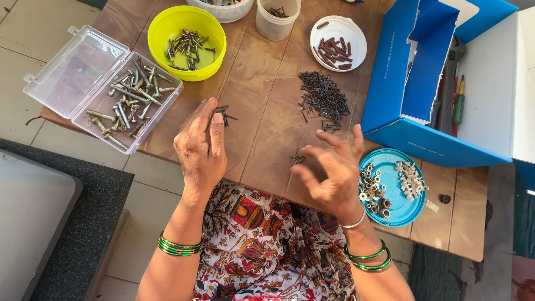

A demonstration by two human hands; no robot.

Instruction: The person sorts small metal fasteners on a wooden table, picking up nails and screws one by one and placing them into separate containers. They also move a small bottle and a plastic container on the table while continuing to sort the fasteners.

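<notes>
We see dull dark metal screws (323, 99) on a matt brown wooden table (262, 111), tarnished metal bolts (129, 103) in a clear glossy plastic box (67, 78), and a glossy yellow plastic bowl (161, 28).

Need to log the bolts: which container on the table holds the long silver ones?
The clear hinged plastic box at far left, lid open. The yellow bowl beside it holds shorter dark screws.

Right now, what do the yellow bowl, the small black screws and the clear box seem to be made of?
The yellow bowl looks like glossy plastic: even bright colour, thin smooth rim. The small black screws seem to be dark-coated metal, dull and thin. The clear box looks like hard transparent plastic; the table shows through it.
</notes>
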